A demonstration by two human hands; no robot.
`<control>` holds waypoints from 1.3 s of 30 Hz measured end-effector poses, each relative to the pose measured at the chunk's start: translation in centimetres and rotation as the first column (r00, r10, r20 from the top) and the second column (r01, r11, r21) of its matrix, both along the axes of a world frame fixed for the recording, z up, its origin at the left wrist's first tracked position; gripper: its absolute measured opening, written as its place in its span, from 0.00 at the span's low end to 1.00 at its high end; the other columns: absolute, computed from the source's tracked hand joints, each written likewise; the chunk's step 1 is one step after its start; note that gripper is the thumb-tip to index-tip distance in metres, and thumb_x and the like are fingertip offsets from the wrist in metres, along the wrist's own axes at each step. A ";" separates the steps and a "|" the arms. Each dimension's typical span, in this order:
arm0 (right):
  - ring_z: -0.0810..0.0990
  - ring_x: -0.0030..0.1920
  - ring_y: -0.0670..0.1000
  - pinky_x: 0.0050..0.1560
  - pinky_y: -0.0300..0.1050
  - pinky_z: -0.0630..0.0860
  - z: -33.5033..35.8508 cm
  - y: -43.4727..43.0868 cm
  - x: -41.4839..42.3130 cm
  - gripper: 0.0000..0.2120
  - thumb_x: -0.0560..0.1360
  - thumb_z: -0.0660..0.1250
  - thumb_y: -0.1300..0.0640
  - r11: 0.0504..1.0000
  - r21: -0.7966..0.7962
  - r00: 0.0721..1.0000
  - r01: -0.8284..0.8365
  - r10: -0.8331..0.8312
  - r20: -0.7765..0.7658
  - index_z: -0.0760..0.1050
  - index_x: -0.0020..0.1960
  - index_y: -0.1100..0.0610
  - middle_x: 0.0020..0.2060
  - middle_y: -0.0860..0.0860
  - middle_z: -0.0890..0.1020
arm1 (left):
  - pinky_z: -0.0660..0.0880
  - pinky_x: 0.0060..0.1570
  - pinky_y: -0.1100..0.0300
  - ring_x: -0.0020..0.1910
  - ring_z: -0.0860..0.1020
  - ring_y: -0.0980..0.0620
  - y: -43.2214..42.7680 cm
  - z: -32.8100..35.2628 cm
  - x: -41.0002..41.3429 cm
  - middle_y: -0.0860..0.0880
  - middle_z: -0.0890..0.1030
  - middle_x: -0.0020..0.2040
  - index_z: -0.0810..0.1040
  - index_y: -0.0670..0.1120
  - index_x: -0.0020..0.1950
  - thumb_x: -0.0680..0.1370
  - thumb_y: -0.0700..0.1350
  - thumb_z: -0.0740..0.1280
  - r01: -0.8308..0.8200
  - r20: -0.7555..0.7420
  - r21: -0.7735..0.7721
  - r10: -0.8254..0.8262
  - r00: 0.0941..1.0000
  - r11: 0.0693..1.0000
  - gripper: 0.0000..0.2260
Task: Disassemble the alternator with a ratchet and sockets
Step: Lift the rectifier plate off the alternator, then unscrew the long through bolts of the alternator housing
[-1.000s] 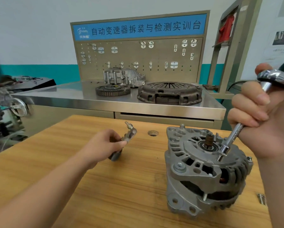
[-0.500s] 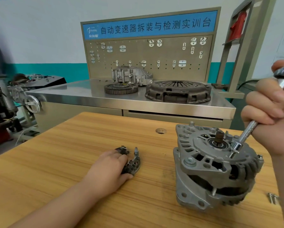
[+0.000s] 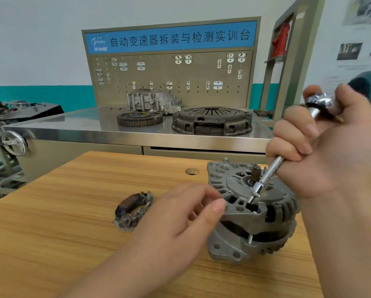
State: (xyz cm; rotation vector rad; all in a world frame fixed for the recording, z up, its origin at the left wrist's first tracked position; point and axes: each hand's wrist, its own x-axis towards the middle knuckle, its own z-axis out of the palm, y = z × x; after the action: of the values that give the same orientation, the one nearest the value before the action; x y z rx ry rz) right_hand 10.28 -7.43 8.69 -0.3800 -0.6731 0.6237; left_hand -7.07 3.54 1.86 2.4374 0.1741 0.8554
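**Alternator and hands.** The alternator point(image 3: 229, 186) stands on the wooden tabletop point(image 3: 62, 222), lower right of centre, resting on its mounting lugs with the shaft end tilted up toward the viewer. It lies between the two hands. The left hand point(image 3: 180, 218) is just beside its left flank, with the forearm running up from the bottom edge. The right hand point(image 3: 322, 151) is above it at the right of the frame.

**Right hand.** The fingers are clamped round a chrome ratchet point(image 3: 318, 102), whose head shows at the top of the fist between thumb and forefinger. An extension bar point(image 3: 270, 172) runs down and left out of the fist to a small socket point(image 3: 256, 190). The socket's tip sits at an opening in the front housing, just below the shaft point(image 3: 255, 174).

**Left hand.** The fingers are loosely curled and hold nothing. The thumb tip lies at the housing's left edge; whether it touches the metal cannot be told.

**Other items.**
- A dark curved component point(image 3: 133, 208) lies flat on the wooden tabletop, left of the left hand and apart from the alternator. Blur hides its detail.
- A small round hole point(image 3: 192, 171) marks the far part of the wood.
- In the upper centre background, a steel tabletop point(image 3: 72, 130) carries a clutch pressure plate point(image 3: 212, 122), a toothed flywheel point(image 3: 139, 118) and a cast aluminium housing point(image 3: 154, 102).
- Behind these stands a pegboard point(image 3: 169, 72) under a blue sign point(image 3: 169, 37).
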 end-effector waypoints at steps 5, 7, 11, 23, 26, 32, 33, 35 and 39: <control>0.56 0.19 0.43 0.18 0.33 0.51 0.1 -1.2 -1.2 0.13 0.74 0.59 0.45 1.000 -0.017 0.996 0.005 -0.006 -0.090 0.73 0.36 0.52 0.21 0.46 0.60 | 0.71 0.36 0.64 0.40 0.72 0.60 -5.0 1.7 2.4 0.62 0.75 0.40 0.70 0.59 0.54 0.79 0.61 0.46 -0.036 0.100 0.297 0.006 0.995 0.954 0.15; 0.56 0.18 0.44 0.18 0.32 0.53 0.1 -1.8 -1.5 0.15 0.77 0.58 0.47 0.999 -0.033 0.996 0.005 -0.008 -0.092 0.73 0.36 0.52 0.20 0.46 0.60 | 0.72 0.37 0.59 0.37 0.72 0.56 -6.1 1.8 3.7 0.57 0.74 0.36 0.66 0.56 0.46 0.79 0.62 0.44 -0.025 0.053 0.211 0.014 0.999 0.977 0.16; 0.55 0.18 0.44 0.17 0.33 0.52 0.0 -3.6 -0.1 0.10 0.72 0.61 0.52 0.996 -0.073 0.987 0.047 -0.058 -0.151 0.72 0.34 0.53 0.20 0.46 0.60 | 0.71 0.37 0.50 0.30 0.70 0.52 -7.9 1.6 5.8 0.52 0.72 0.29 0.64 0.51 0.36 0.77 0.58 0.49 0.063 -0.084 -0.019 -0.064 0.994 0.998 0.16; 0.53 0.21 0.44 0.18 0.36 0.51 1.6 -15.0 7.6 0.14 0.79 0.59 0.51 0.917 -0.029 0.889 0.399 -0.394 -0.232 0.68 0.36 0.53 0.23 0.45 0.59 | 0.61 0.26 0.63 0.24 0.63 0.57 -11.2 -2.5 14.0 0.57 0.66 0.22 0.76 0.51 0.38 0.83 0.51 0.56 0.094 -0.293 -0.510 -0.276 0.915 0.855 0.16; 0.53 0.21 0.44 0.18 0.35 0.51 1.4 -16.1 8.5 0.14 0.79 0.58 0.50 0.918 -0.021 0.897 0.396 -0.392 -0.203 0.69 0.36 0.53 0.23 0.45 0.60 | 0.63 0.28 0.62 0.27 0.66 0.56 -12.3 -3.1 17.5 0.54 0.68 0.29 0.76 0.52 0.43 0.84 0.48 0.54 0.062 -0.341 -0.482 -0.252 0.905 0.874 0.14; 0.55 0.21 0.44 0.19 0.36 0.52 1.3 -18.4 10.2 0.13 0.79 0.58 0.49 0.903 0.015 0.891 0.429 -0.420 -0.170 0.70 0.39 0.53 0.23 0.45 0.61 | 0.77 0.47 0.55 0.47 0.79 0.50 -13.6 -5.1 22.5 0.53 0.80 0.46 0.73 0.59 0.49 0.81 0.48 0.61 0.084 -0.467 -0.143 -0.142 0.873 0.986 0.06; 0.55 0.21 0.44 0.19 0.36 0.52 1.3 -18.7 10.3 0.13 0.79 0.58 0.48 0.904 0.015 0.894 0.427 -0.419 -0.159 0.70 0.39 0.53 0.23 0.45 0.62 | 0.76 0.44 0.57 0.46 0.79 0.51 -13.9 -5.5 23.2 0.54 0.81 0.45 0.74 0.60 0.48 0.80 0.48 0.63 0.082 -0.474 -0.115 -0.127 0.871 0.990 0.06; 0.55 0.21 0.43 0.18 0.35 0.52 1.3 -18.9 10.4 0.13 0.79 0.58 0.48 0.915 0.019 0.907 0.403 -0.396 -0.142 0.70 0.39 0.53 0.22 0.45 0.62 | 0.73 0.38 0.60 0.43 0.78 0.52 -14.5 -6.0 24.6 0.56 0.77 0.38 0.75 0.59 0.41 0.78 0.46 0.65 0.072 -0.503 -0.098 -0.111 0.857 0.993 0.08; 0.54 0.20 0.44 0.18 0.35 0.51 1.3 -19.0 10.6 0.13 0.79 0.57 0.49 0.930 0.019 0.922 0.367 -0.361 -0.142 0.70 0.39 0.53 0.22 0.46 0.61 | 0.70 0.35 0.62 0.40 0.74 0.58 -15.8 -6.8 26.9 0.60 0.73 0.37 0.78 0.56 0.42 0.76 0.46 0.67 0.103 -0.571 -0.027 -0.100 0.815 0.994 0.05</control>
State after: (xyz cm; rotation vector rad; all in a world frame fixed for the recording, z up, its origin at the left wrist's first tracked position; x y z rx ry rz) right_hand 20.83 -26.42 10.01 -0.4043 -0.4681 0.2751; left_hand 19.79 -12.24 -4.96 2.6125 0.2558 0.0467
